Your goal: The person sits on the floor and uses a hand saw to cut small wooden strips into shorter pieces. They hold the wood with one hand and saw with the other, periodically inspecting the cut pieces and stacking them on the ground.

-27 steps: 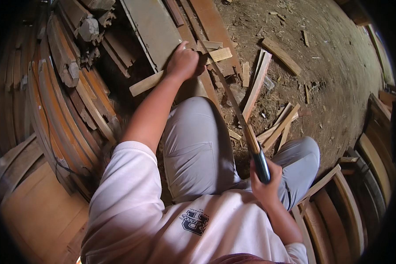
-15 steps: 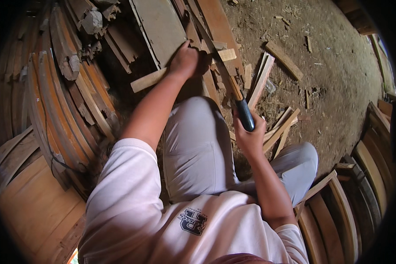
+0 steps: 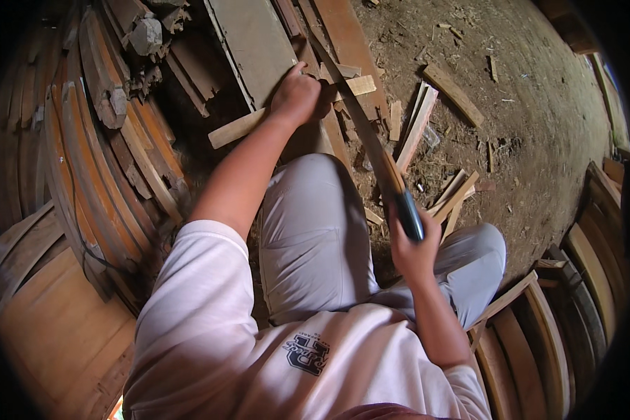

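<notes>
My left hand (image 3: 297,98) is closed on a pale wooden strip (image 3: 238,130), which lies crosswise over a board in front of my knee. The strip sticks out on both sides of this hand. A handsaw (image 3: 362,124) with a long, slightly curved blade crosses the strip just right of my left hand. Its dark handle sits in my right hand (image 3: 416,248), fingers wrapped round it, by my right knee. Whether the teeth have cut into the strip is too small to tell.
A grey panel (image 3: 255,52) and a reddish-brown plank (image 3: 343,35) lie ahead. Offcuts (image 3: 453,94) and thin sticks are scattered over the dirt floor (image 3: 532,112) to the right. Stacked curved wooden pieces (image 3: 84,175) crowd the left; more timber (image 3: 518,350) stands at lower right.
My right hand has drawn the saw back toward me and slightly right, so its handle is lower and nearer my right knee. My left hand and the strip stay about where they were.
</notes>
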Available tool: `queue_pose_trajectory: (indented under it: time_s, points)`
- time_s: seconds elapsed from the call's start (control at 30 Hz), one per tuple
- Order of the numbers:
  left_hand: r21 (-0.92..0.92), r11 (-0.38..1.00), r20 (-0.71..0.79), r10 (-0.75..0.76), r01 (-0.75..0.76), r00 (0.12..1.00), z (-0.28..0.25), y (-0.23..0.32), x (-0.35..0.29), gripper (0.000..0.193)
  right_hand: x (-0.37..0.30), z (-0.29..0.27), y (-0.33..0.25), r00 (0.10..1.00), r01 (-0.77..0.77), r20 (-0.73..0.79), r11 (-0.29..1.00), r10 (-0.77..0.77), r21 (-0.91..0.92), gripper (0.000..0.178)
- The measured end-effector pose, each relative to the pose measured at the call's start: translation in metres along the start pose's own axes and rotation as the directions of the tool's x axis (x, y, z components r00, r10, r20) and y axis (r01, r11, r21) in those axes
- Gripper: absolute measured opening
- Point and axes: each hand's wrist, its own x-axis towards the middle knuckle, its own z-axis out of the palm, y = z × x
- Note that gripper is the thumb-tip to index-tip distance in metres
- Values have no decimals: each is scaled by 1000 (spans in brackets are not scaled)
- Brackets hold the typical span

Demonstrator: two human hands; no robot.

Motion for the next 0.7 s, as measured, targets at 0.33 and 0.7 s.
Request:
queue_pose_trajectory:
  time_s: [0.33, 0.7]
  points:
    - [0, 1000, -55, 15, -15, 998, 2, 5, -3, 21, -34, -34, -5, 992, 10, 125, 995, 2, -96, 6]
    - [-34, 996, -206, -90, 84, 975, 43, -12, 0, 19, 33, 20, -8, 989, 55, 135, 998, -55, 6, 15]
